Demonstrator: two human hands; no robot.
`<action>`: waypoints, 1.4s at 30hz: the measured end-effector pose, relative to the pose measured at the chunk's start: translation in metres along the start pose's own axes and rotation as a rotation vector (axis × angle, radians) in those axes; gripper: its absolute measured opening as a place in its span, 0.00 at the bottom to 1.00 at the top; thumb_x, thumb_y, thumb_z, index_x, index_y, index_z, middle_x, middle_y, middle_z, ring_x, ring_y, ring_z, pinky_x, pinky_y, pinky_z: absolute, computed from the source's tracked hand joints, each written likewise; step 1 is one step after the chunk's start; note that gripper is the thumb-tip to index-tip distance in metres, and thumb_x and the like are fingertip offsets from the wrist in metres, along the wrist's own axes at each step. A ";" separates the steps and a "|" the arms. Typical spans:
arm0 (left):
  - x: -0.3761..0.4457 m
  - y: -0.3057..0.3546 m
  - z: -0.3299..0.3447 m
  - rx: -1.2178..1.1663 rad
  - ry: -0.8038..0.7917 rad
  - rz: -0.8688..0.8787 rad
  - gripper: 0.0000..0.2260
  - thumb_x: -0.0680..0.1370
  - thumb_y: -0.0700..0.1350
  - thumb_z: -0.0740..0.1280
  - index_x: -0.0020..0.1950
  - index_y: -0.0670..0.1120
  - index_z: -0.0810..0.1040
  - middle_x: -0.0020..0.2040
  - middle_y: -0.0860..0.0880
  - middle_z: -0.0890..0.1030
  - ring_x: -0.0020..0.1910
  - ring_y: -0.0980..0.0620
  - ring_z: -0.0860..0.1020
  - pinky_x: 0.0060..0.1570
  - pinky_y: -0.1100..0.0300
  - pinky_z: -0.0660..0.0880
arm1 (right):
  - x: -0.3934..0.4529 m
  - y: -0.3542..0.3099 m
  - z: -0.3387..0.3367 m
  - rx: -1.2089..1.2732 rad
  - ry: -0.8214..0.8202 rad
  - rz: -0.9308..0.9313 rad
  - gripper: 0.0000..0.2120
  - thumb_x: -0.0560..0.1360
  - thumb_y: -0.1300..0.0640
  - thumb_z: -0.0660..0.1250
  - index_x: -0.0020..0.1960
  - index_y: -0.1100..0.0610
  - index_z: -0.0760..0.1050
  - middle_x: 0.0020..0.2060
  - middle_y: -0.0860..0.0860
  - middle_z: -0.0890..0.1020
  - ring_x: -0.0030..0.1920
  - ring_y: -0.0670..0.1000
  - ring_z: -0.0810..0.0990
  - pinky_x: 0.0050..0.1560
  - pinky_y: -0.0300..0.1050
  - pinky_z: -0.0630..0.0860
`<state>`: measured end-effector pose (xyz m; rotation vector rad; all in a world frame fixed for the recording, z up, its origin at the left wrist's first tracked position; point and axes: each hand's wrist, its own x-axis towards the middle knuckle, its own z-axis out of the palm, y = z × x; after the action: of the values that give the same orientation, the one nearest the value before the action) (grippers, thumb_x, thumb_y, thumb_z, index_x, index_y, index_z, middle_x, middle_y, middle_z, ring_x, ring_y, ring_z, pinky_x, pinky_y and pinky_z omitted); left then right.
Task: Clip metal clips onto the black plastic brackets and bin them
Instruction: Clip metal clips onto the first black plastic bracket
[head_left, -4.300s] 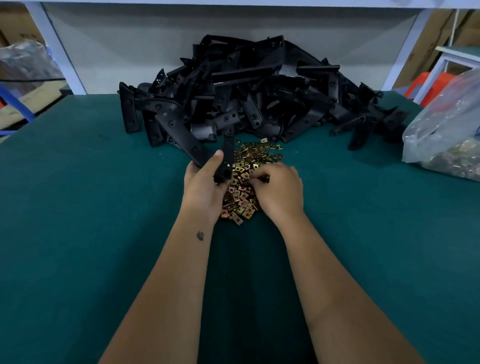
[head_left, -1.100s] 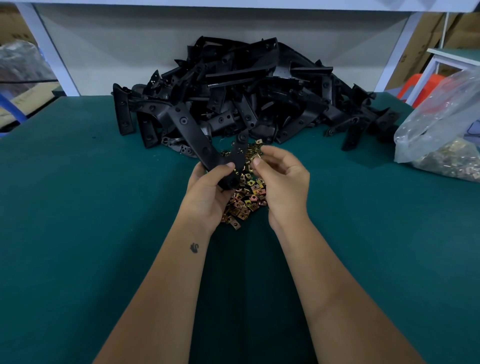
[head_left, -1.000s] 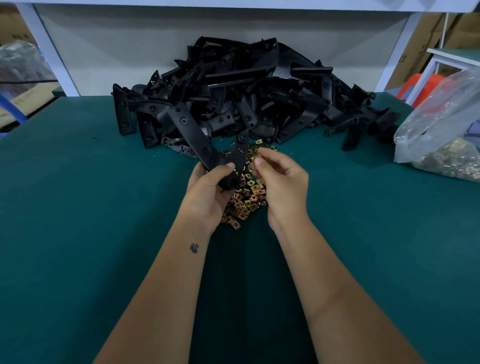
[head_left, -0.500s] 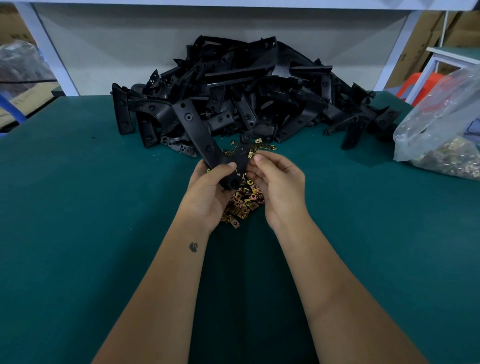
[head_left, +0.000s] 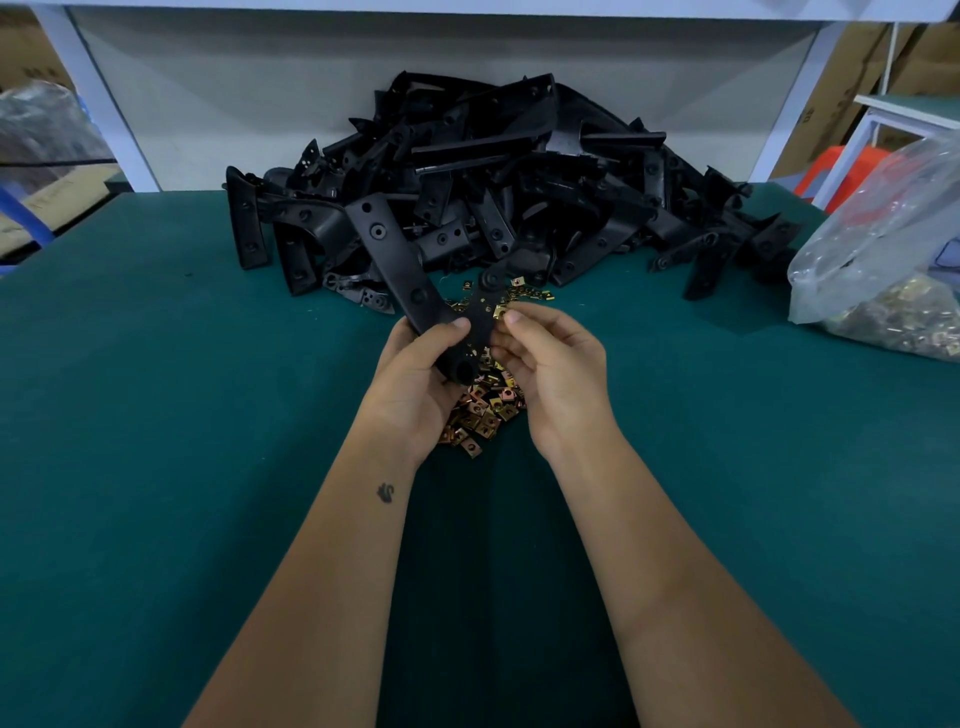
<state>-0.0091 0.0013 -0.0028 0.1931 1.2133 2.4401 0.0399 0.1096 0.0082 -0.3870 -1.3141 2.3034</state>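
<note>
My left hand (head_left: 415, 379) grips a V-shaped black plastic bracket (head_left: 400, 270) at its bend, both arms of it pointing away from me. My right hand (head_left: 550, 364) pinches a small brass-coloured metal clip (head_left: 500, 312) against the edge of the bracket's right arm. Under both hands lies a heap of loose metal clips (head_left: 483, 410) on the green table (head_left: 156, 415). Behind it rises a big pile of black brackets (head_left: 519, 187).
A clear plastic bag (head_left: 883, 260) holding more clips lies at the table's right edge. White shelf posts (head_left: 98, 98) stand behind the pile. Cardboard boxes and an orange stool (head_left: 826, 166) are beyond the table on the right.
Both hands lifted off the clip heap. The left hand raised and tilted the bracket. The right hand picked a clip and brought it to the bracket's right arm.
</note>
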 end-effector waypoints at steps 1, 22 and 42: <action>0.000 0.000 0.001 -0.001 0.002 0.006 0.07 0.78 0.40 0.68 0.55 0.46 0.74 0.50 0.50 0.83 0.47 0.55 0.82 0.44 0.61 0.79 | 0.000 0.000 0.000 -0.006 -0.008 0.000 0.06 0.76 0.69 0.68 0.44 0.60 0.81 0.41 0.56 0.83 0.39 0.50 0.82 0.41 0.39 0.79; -0.008 0.005 0.002 0.073 -0.099 0.072 0.20 0.71 0.43 0.72 0.60 0.44 0.71 0.55 0.45 0.82 0.53 0.51 0.83 0.52 0.59 0.79 | -0.003 -0.005 -0.004 0.058 -0.175 0.126 0.07 0.74 0.65 0.70 0.40 0.56 0.80 0.39 0.50 0.84 0.39 0.46 0.80 0.42 0.39 0.77; -0.006 0.006 0.000 0.039 0.005 0.029 0.12 0.75 0.43 0.71 0.56 0.44 0.75 0.47 0.50 0.86 0.45 0.55 0.84 0.41 0.63 0.79 | -0.001 -0.005 0.002 -0.197 -0.048 -0.004 0.07 0.78 0.56 0.68 0.48 0.58 0.83 0.41 0.53 0.84 0.38 0.48 0.79 0.40 0.39 0.78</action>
<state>-0.0056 -0.0044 0.0026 0.2170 1.2692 2.4451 0.0414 0.1102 0.0135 -0.3942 -1.5699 2.1998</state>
